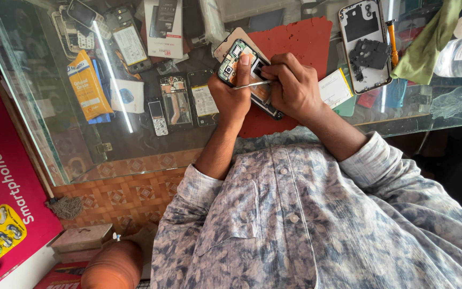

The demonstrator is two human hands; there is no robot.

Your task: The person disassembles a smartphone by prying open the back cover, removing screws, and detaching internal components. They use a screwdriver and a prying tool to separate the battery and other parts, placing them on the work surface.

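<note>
Over the red mat (300, 40) on the glass desk (44, 112), my left hand (232, 96) was closed around the opened black phone with its green insides showing (237, 58). My thumb lay flat on top of it. My right hand (295, 88) was curled tight, pinching thin silver metal tweezers (252, 84), and the tip pointed into the open phone.

To do this bit well, I judged that my left hand had to keep the phone very still. The tweezers needed small, slow moves, because the parts inside looked tiny and easy to hurt. Holding the phone low over the mat seemed wise, so that a dropped part would not roll away.

I counted what I could see. One phone was in my hands, and one pair of tweezers. One white phone shell with a black plate on it (364, 45) lay to the right, beside one orange-handled screwdriver (393, 40). One green cloth (429, 43) sat past that. Under the glass were two open dark phones side by side (188, 99) and one small phone with buttons (158, 116). More phones lay further back, too jumbled to count.
</note>
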